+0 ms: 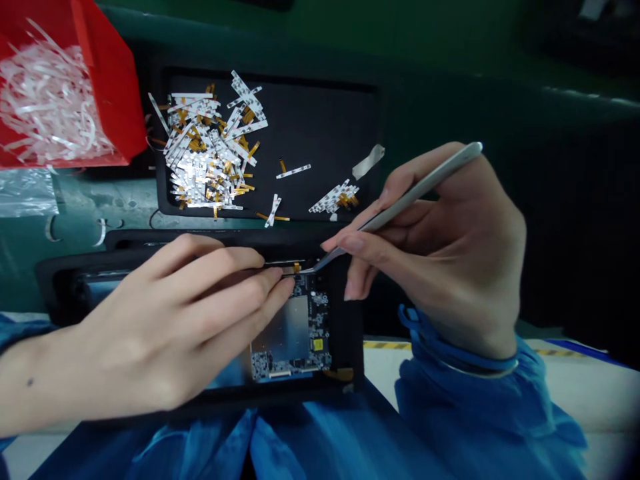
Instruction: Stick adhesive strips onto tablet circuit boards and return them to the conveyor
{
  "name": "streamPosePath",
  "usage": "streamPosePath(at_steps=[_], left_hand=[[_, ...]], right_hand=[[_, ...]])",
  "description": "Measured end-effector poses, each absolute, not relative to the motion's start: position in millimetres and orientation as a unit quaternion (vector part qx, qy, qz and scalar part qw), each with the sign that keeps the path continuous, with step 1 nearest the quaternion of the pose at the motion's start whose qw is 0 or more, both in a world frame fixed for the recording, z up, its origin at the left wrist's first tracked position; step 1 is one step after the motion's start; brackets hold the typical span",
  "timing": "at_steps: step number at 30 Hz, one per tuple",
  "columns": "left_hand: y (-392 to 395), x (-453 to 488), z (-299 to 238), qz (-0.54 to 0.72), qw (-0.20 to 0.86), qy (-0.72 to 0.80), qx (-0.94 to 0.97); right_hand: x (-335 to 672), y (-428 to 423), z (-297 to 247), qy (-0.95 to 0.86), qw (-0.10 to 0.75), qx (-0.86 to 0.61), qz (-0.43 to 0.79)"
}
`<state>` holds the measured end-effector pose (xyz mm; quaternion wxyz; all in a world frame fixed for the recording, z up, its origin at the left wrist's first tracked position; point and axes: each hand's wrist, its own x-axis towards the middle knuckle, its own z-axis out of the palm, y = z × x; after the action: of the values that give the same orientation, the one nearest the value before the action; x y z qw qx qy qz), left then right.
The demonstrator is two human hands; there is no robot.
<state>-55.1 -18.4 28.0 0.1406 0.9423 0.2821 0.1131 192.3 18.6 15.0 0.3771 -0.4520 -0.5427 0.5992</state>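
Note:
My right hand (440, 247) is closed around metal tweezers (410, 197), whose tips reach a small orange flex strip (296, 267) at the top edge of a circuit board (300, 327). The board sits in a black holder (350, 313) in front of me. My left hand (185, 313) lies over the left part of the board, its fingers pressed together and their tips pinching the thin strip beside the tweezer tips.
A black tray (320, 127) behind the holder carries a heap of white and orange flex strips (207, 157) and a smaller cluster (334, 199). A red bin (105, 73) with white shreds stands at the upper left. Blue sleeves fill the foreground.

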Motion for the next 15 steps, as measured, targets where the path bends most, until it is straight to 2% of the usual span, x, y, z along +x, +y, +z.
streamPosePath(at_steps=[8,15], left_hand=[[-16.4,-56.7,25.2,0.122,0.15,0.283,0.939],[-18.1,-51.4,28.1,0.089,0.036,0.209,0.973]], right_hand=[[192.5,19.5,15.6,-0.549,0.38,-0.457,0.588],[189.7,17.3,14.3,-0.557,0.393,-0.45,0.577]])
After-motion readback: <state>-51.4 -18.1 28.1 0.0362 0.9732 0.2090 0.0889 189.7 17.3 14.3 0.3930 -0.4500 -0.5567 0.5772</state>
